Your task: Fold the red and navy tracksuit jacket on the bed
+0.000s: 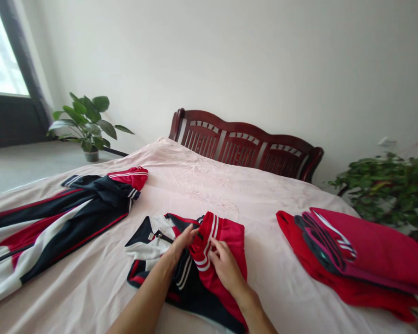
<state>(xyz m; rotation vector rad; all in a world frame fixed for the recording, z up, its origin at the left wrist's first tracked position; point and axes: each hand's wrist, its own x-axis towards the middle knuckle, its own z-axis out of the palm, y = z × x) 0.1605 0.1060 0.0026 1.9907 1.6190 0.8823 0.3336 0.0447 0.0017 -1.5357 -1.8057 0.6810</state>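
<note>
Red knit with white stripes is what both hands are busy with: the cuffed sleeve end (209, 241) of a half-folded track jacket (181, 264) lying at the near middle of the bed. The left hand (183, 243) pinches the cuff from the left side with its fingers closed on the cloth, and the right hand (226, 266) presses on it from the right, its fingers curled over the striped band. Beneath them the jacket shows navy, white and red panels and a zip near the collar.

Judging by how it drapes and bunches, the jacket is light, soft and limp, with a slightly slick sports weave; it will sag and unfold if lifted by one corner. The ribbed cuff and the hem are the firmest parts, so these look like the best places to grip, with a flat palm to keep folds from slipping.

Pale pink sheet (202, 185) covers the bed, smooth but lightly wrinkled, soft underneath. A second jacket (55, 222) of the same colours lies spread out at the left, well apart, and a stack of folded red clothes (355, 260) sits at the right. A dark red wooden headboard (244, 144) stands against a plain white wall, with a leafy potted plant (87, 123) on the floor by the window and another green plant (390, 190) at the right
</note>
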